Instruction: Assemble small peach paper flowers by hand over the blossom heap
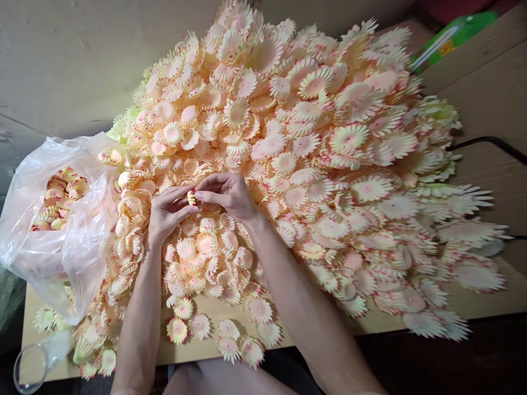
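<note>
A small curled flower piece (191, 197), pale yellow with red tips, sits between my two hands at the near middle of a large heap. Thumb and fingers of my left hand (168, 213) pinch it from the left. From the other side, my right hand (231, 198) has its thumb and forefinger closed at the same piece; its other fingers are curled. Around and beneath both hands spreads the heap of artificial flower petal discs (307, 145), cream and pink with fringed, red-dotted edges. Flatter discs (206, 244) lie in a cluster between my forearms.
A clear plastic bag (88, 247) with curled flower pieces (63, 200) inside stands at the left. A drinking glass (31, 368) is at the lower left, by the table edge (304, 346). Cardboard (477, 71) and a green packet (453, 41) are at the right, near a black cable (489, 140).
</note>
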Demonstrator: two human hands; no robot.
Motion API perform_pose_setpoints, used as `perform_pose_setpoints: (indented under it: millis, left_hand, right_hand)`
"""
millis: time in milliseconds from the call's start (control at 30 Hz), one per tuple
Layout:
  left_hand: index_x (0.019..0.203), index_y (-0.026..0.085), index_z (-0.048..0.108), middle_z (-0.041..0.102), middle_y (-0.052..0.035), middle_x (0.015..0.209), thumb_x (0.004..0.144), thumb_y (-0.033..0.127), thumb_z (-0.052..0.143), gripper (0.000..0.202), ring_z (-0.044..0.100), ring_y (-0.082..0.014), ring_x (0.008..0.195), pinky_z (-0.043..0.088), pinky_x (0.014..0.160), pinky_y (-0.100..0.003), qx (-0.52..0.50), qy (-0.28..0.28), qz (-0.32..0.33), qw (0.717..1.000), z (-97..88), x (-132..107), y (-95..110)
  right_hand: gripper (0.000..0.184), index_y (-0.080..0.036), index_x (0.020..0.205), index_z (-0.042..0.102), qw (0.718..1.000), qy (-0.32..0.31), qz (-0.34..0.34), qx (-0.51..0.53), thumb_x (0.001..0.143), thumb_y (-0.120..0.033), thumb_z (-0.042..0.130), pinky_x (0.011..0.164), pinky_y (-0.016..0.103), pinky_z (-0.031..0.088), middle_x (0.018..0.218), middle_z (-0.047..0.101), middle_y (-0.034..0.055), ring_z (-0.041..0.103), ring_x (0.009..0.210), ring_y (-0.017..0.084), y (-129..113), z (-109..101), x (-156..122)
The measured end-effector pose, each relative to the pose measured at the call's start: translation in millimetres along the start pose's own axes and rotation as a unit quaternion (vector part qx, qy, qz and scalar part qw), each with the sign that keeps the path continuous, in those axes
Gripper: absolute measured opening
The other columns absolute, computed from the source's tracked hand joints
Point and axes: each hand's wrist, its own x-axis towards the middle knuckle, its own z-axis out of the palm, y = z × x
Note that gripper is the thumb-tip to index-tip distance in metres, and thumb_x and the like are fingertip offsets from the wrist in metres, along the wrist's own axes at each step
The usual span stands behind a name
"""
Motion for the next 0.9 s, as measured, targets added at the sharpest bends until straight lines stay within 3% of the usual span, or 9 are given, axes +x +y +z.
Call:
perform_pose_setpoints:
  millis: [300,667,900]
  left_hand:
    - [0.106,0.023,0.078,0.071,-0.0085,0.106,0.063,0.022,0.089,0.044,0.069,-0.0177,0.094,0.058,0.084,-0.027,-0.007,0.004,0.002,1.0,1.0,0.6,1.2]
    - [0.1,0.023,0.08,0.076,-0.0072,0.1,0.063,0.022,0.089,0.038,0.071,-0.0159,0.089,0.057,0.082,-0.023,-0.041,0.078,0.006,0.996,0.3,-2.6,2.2]
    - [0.097,0.019,0.08,0.077,-0.0077,0.095,0.066,0.023,0.087,0.032,0.071,-0.0148,0.084,0.058,0.079,-0.022,-0.06,0.114,0.029,0.991,6.9,-3.4,8.9]
  right_hand:
    - [0.027,-0.012,0.078,0.072,1.0,-0.003,0.022,0.002,0.059,-0.026,0.086,0.07,0.023,0.057,0.077,0.072,0.0041,0.067,0.067,0.012,2.7,0.3,3.9]
    - [0.031,-0.012,0.075,0.069,0.998,0.048,0.007,-0.044,0.057,-0.03,0.085,0.063,0.021,0.055,0.075,0.071,0.004,0.063,0.063,0.01,-1.6,5.7,3.3]
    - [0.028,-0.011,0.074,0.068,0.996,0.048,-0.028,-0.076,0.057,-0.027,0.084,0.063,0.019,0.053,0.074,0.069,0.0044,0.062,0.064,0.009,-21.0,12.6,0.1]
